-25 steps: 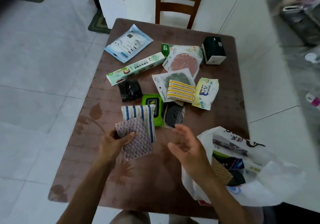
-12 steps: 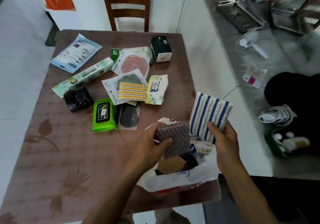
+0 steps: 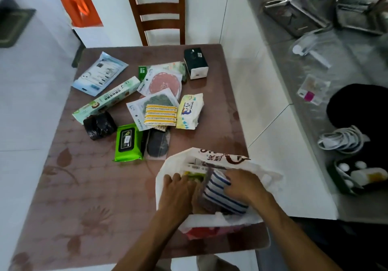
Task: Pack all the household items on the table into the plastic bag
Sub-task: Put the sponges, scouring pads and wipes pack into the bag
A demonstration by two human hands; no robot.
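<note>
While both our hands work inside the bag (image 3: 210,157) at the brown worktop (image 3: 84,197) near corner | right grip (image 3: 245,186) clasps striped cloth (image 3: 218,197) | left grip (image 3: 178,193): cannot tell | chair (image 3: 155,12) beyond, white tiled floor (image 3: 31,81).

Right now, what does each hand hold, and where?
Right hand: blue-striped cloth, gripped at its upper edge inside the plastic bag. Left hand: cannot be told.

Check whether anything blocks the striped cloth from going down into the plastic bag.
Nothing visible does. The right hand presses the striped cloth inside the open plastic bag, beside the left hand; what lies beneath it is hidden.
</note>
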